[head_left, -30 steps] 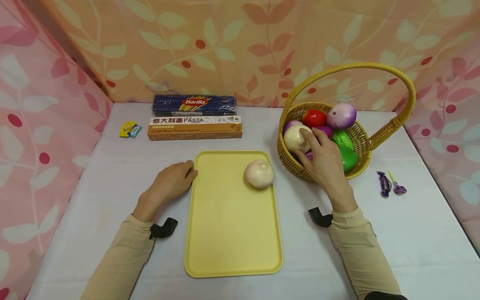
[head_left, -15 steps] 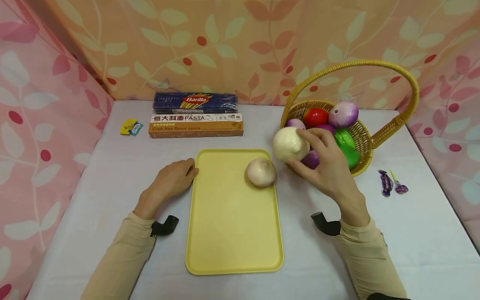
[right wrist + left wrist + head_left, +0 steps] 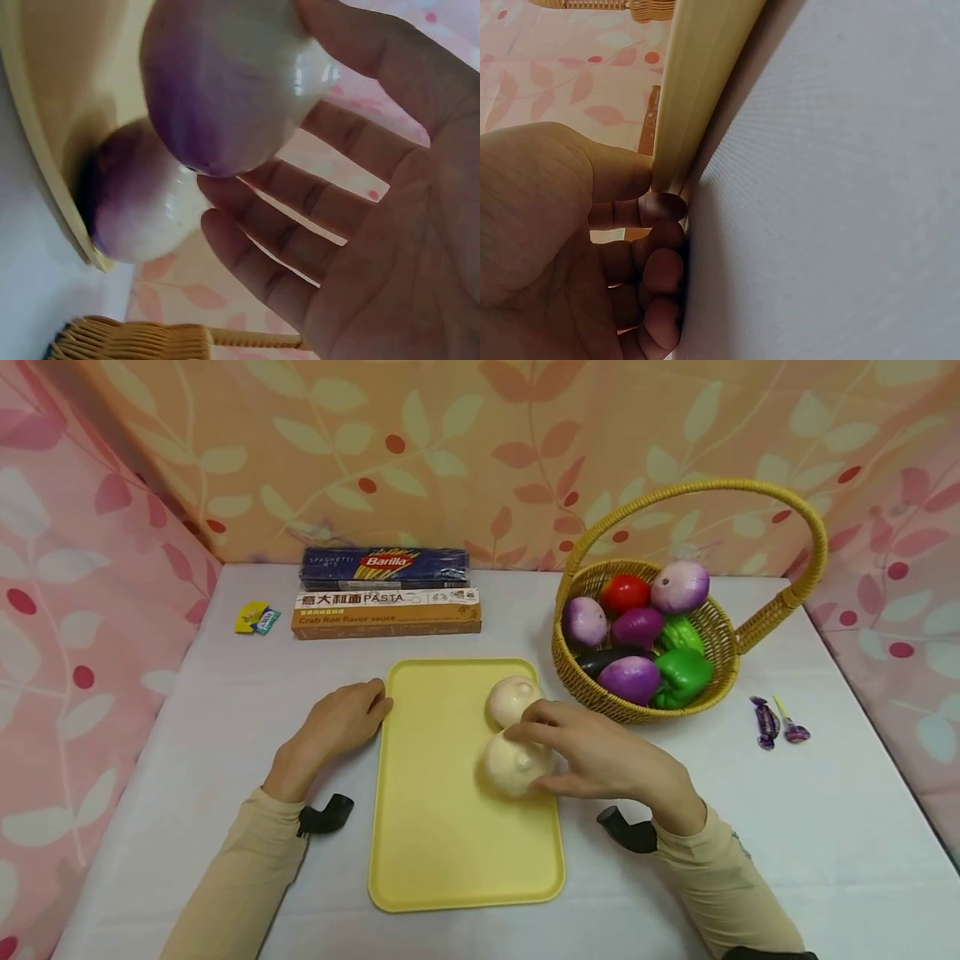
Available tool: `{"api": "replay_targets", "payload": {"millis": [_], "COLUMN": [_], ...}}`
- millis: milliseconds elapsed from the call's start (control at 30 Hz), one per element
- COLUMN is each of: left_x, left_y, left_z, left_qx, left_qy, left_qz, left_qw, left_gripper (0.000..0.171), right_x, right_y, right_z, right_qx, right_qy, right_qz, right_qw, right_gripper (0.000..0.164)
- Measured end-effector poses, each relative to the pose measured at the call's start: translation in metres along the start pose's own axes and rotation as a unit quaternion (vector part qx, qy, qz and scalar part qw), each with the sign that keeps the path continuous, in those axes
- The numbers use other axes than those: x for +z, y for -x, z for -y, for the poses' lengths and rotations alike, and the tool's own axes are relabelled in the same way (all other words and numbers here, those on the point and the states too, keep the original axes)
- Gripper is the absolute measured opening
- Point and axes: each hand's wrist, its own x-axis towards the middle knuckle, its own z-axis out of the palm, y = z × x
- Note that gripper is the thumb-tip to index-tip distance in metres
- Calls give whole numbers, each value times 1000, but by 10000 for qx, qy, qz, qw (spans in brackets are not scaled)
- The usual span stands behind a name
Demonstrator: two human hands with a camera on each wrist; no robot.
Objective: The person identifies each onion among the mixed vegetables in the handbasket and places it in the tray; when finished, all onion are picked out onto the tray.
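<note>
The person's right hand is pinching a white-and-purple bulb between thumb and fingertips, bending partway around it, over the yellow tray; whether the bulb is touching the tray cannot be told. The left hand, its fingers curling in, is pinching the tray's edge on its own side. Just beyond the right hand's fingers, a second bulb is sitting on the tray. Farther beyond that hand, a wicker basket is holding purple vegetables, a red one and a green pepper. A wrapped candy and a lollipop are lying outward of the right hand. Beyond the left hand, a pasta box is lying before a blue Barilla pack, with small packets lying farther outward.
</note>
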Motion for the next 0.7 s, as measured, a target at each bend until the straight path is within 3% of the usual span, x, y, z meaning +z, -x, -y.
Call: {"api": "replay_targets", "payload": {"millis": [267,700], "left_x": [0,1], "left_y": [0,2], "left_z": [0,2], "left_qx": [-5,25], "left_qy": [20,31], "left_qz": [-13,-45], "left_qw": [10000,10000], "left_gripper": [24,21], "right_x": [12,9], "right_y": [-4,-2], "right_z": [-1,1], "right_qx": [271,351], "right_qy": [162,247], "right_qz": [388,494], "right_qw": [9987,9979], "right_gripper": [52,54]}}
